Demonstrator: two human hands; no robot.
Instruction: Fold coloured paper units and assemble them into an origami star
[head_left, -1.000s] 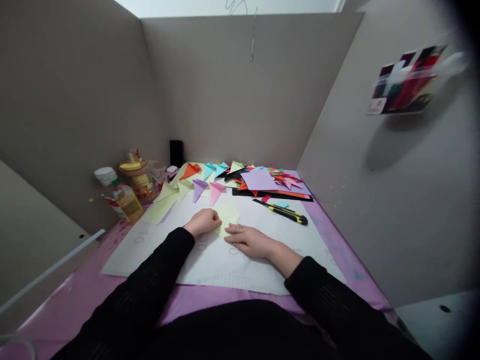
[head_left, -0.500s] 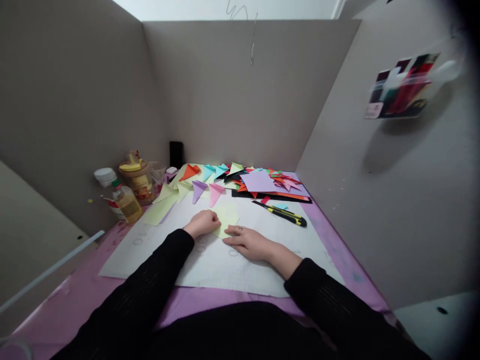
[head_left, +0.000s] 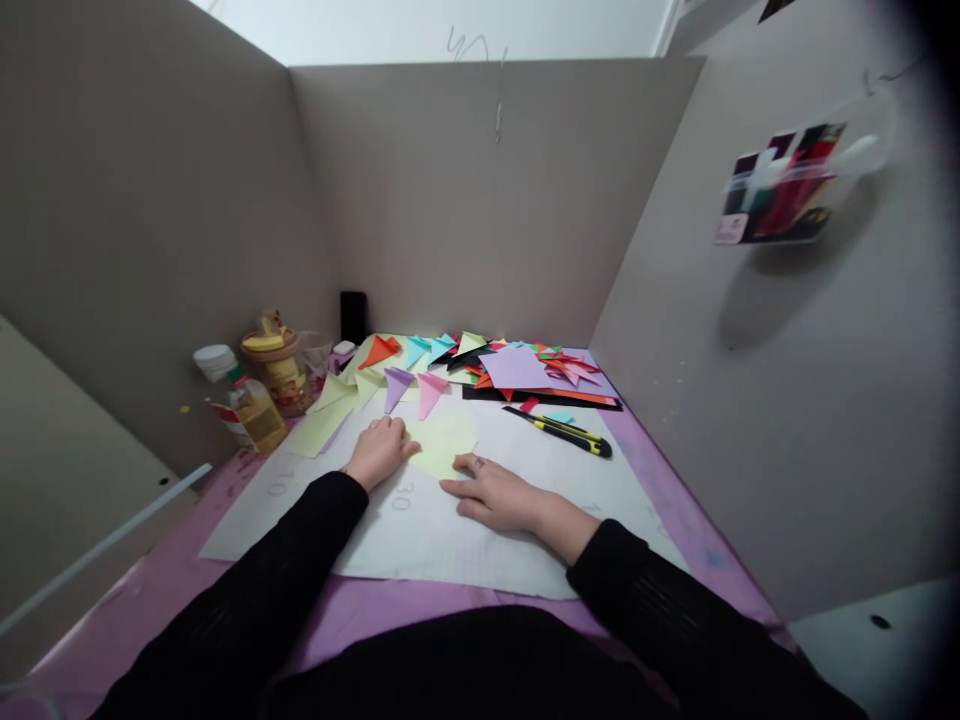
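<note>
A pale yellow-green sheet of paper (head_left: 444,446) lies in front of me on a large white sheet (head_left: 510,555) with pencilled numbers. My left hand (head_left: 379,453) is at its left edge, fingers curled and thumb at the paper, closed on that edge. Resting at the sheet's lower right edge is my right hand (head_left: 496,493), with its fingers stretched out and apart. Behind the paper stand a folded purple piece (head_left: 397,387) and a folded pink piece (head_left: 431,393). To the right lies a black and yellow utility knife (head_left: 566,433), blade end pointing left.
Folded orange paper (head_left: 379,351) and other coloured pieces line the back. A lilac sheet (head_left: 516,367) tops a pile at back right. Bottles and a lidded cup (head_left: 281,370) stand left, a dark phone-like object (head_left: 353,316) behind. Grey partitions (head_left: 480,200) enclose the table.
My left hand has moved left, from over the yellow-green paper to its left edge, uncovering more of it. My right hand stays almost where it was. The view has shifted slightly.
</note>
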